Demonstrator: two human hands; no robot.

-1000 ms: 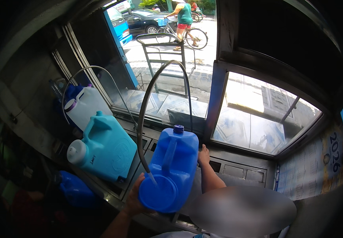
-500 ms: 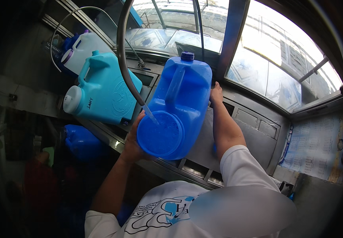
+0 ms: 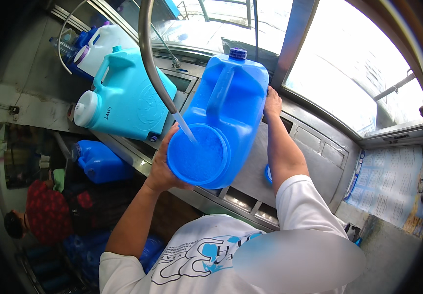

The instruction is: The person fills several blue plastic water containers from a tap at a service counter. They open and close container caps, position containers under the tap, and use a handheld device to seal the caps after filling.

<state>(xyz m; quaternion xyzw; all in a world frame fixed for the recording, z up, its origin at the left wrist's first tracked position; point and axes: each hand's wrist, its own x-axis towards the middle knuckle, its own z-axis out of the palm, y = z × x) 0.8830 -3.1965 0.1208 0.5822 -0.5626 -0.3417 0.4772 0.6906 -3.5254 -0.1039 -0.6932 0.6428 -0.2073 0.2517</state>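
Observation:
A big blue water jug point(image 3: 244, 125) leans toward me over the metal counter, its wide round mouth uncapped and a small dark blue cap on its far corner. From above, a grey hose point(image 3: 148, 68) ends at that mouth, and a clear stream runs into bubbly water point(image 3: 196, 156) inside. My left hand point(image 3: 161, 169) is wrapped round the jug's left side beside the mouth, some fingers hidden beneath. On the far right side, my right hand point(image 3: 272, 104) presses against the jug's wall; its fingertips are partly hidden. Below my right forearm lies a blue round lid point(image 3: 268, 173), partly covered.
Left of the jug stand a turquoise jug point(image 3: 140, 100) with a white lid and a whitish jug point(image 3: 107, 51). A blue container point(image 3: 101, 161) sits lower left, near a person in red point(image 3: 48, 210). Windows line the far side; a calendar sheet point(image 3: 390, 181) lies at right.
The view has shifted slightly and brightened, so the person in red and the blue lid show more. Both hands keep their places on the blue jug while water runs in.

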